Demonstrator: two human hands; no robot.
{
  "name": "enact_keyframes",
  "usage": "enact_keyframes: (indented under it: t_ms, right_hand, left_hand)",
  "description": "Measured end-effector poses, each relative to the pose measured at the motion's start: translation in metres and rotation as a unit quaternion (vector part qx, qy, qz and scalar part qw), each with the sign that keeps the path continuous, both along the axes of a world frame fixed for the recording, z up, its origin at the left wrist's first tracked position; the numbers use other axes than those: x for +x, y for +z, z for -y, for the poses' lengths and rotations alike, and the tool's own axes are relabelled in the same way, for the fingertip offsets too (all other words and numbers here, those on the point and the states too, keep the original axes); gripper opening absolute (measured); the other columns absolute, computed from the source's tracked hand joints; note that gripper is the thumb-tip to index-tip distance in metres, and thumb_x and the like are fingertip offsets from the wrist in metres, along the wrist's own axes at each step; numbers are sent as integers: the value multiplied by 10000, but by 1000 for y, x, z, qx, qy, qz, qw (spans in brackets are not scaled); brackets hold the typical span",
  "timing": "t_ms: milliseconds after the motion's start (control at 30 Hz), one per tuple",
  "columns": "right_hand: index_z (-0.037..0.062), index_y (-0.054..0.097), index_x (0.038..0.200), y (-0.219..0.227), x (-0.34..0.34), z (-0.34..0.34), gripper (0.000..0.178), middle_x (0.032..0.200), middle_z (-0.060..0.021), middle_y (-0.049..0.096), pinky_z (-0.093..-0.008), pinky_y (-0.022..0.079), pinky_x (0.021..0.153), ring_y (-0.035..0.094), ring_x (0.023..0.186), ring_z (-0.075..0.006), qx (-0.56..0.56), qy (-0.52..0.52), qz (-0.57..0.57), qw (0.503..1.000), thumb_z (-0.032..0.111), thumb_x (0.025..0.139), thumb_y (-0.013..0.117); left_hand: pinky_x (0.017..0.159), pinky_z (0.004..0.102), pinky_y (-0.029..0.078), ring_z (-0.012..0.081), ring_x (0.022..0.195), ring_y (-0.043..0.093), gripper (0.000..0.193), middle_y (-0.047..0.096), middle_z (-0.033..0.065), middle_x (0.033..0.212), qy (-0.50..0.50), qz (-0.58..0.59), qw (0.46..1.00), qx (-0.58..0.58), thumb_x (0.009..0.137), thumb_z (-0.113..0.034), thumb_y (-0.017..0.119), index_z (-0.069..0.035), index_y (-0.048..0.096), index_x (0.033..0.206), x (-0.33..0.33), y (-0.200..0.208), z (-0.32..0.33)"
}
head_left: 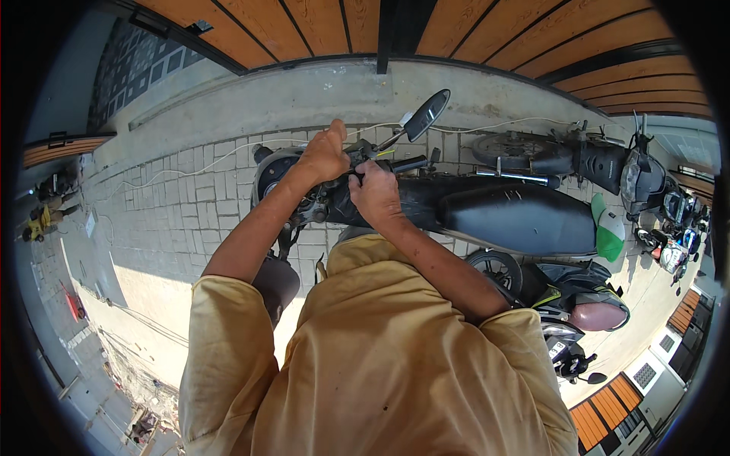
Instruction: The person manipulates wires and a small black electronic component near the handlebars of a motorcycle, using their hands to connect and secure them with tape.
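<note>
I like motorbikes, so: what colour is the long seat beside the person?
The motorcycle seat is black, seen best in the head view.

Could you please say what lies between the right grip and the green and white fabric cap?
In the head view, the long black motorcycle seat lies between the right grip and cap, black bodywork nearer the grip.

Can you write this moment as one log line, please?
left hand: at front of motorcycle | right hand: beside left, near black handlebar grip | grasp: unclear | green-white cap: rear of black seat
</note>
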State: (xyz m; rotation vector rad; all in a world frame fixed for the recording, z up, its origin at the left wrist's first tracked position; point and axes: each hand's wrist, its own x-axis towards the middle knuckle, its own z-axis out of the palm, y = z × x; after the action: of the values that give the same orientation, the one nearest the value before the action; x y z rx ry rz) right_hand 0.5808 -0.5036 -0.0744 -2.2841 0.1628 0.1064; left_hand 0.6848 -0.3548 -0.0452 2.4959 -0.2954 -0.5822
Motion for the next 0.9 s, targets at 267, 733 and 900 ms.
enact_keyframes:
  t_ms: [267,733,900]
  right_hand:
    - [72,742,1138,23,8,-10,241,934,-234,774,-553,607,837,749,916,-473,15,-6,-58,998,199,934,768]
    - [-6,683,1164,20,5,-25,372,893,-200,767,-457,598,887,774,911,-386,-27,-84,-61,994,149,854,819]
    - [-32,656,1219,11,0,-6,446,853,-158,741,-382,625,665,764,799,-249,32,-126,-158,979,170,875,854]
  left_hand:
    - [938,508,553,515,1087,707,467,719,333,1074,59,-58,994,-66,826,-75,772,19,546,1223,-2,-2,-10]
    - [712,382,573,263,789,762,147,756,157,825,53,-19,990,-132,812,-63,755,-8,726,945,-6,-24,-25]
    - [810,431,584,328,846,765,210,778,134,867,11,23,997,-74,826,-146,753,-46,753,1011,-11,-13,-24]
